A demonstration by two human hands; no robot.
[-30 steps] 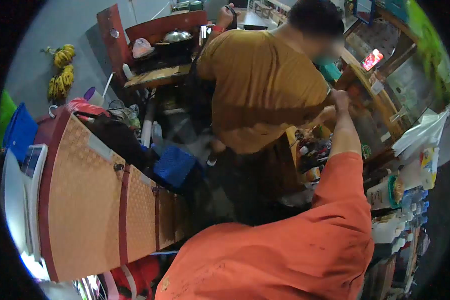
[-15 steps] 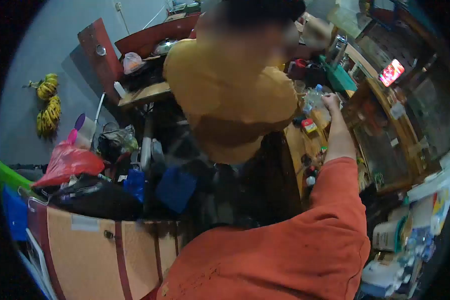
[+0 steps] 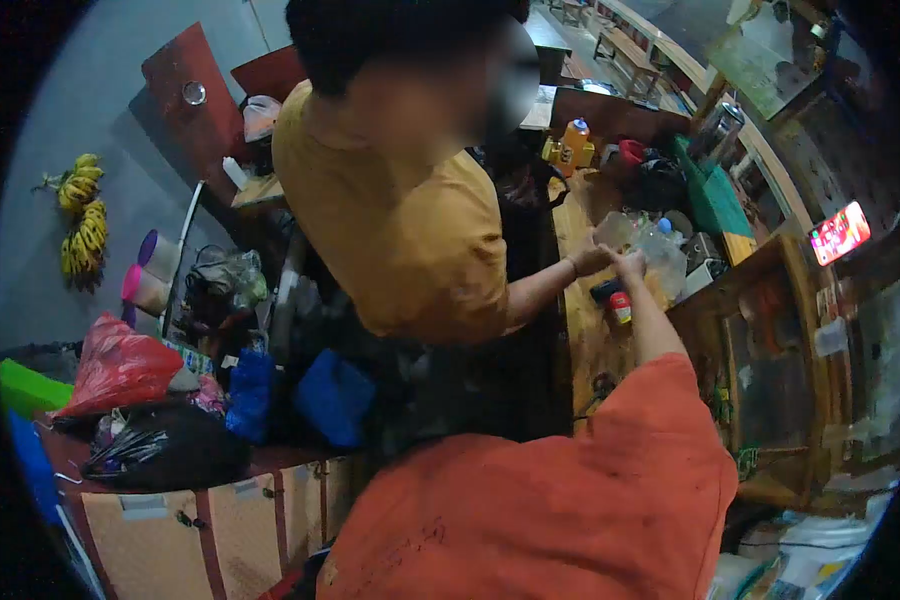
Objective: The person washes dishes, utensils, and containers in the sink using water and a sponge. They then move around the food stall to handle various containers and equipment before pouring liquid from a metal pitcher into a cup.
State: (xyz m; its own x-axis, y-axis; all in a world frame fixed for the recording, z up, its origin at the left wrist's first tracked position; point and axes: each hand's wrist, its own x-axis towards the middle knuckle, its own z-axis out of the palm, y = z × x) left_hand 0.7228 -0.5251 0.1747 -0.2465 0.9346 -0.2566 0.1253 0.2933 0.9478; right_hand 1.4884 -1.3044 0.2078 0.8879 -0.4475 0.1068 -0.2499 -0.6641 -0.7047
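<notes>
My right hand point(image 3: 630, 266) reaches over the wooden counter, its fingers closed; what they hold, if anything, is too small and hidden to make out. A co-worker's hand point(image 3: 590, 260) meets it from the left, and the two seem to touch. Just behind both hands is a translucent plastic container or bag point(image 3: 615, 230). A clear plastic bag point(image 3: 667, 262) with something blue at its top lies to the right of my hand. Below the hands sits a small red and yellow container point(image 3: 620, 308). My left hand is out of the picture.
A co-worker in a yellow shirt point(image 3: 400, 230) stands close on the left. On the counter point(image 3: 575, 215) are an orange bottle point(image 3: 573, 145) and a black bag point(image 3: 660, 178). A lit phone point(image 3: 840, 234) is at right. Bananas point(image 3: 83, 240) hang on the wall.
My right hand has come left and down from beside the clear bag to the co-worker's hand. The co-worker has turned toward the counter and extended an arm. The camera view has shifted.
</notes>
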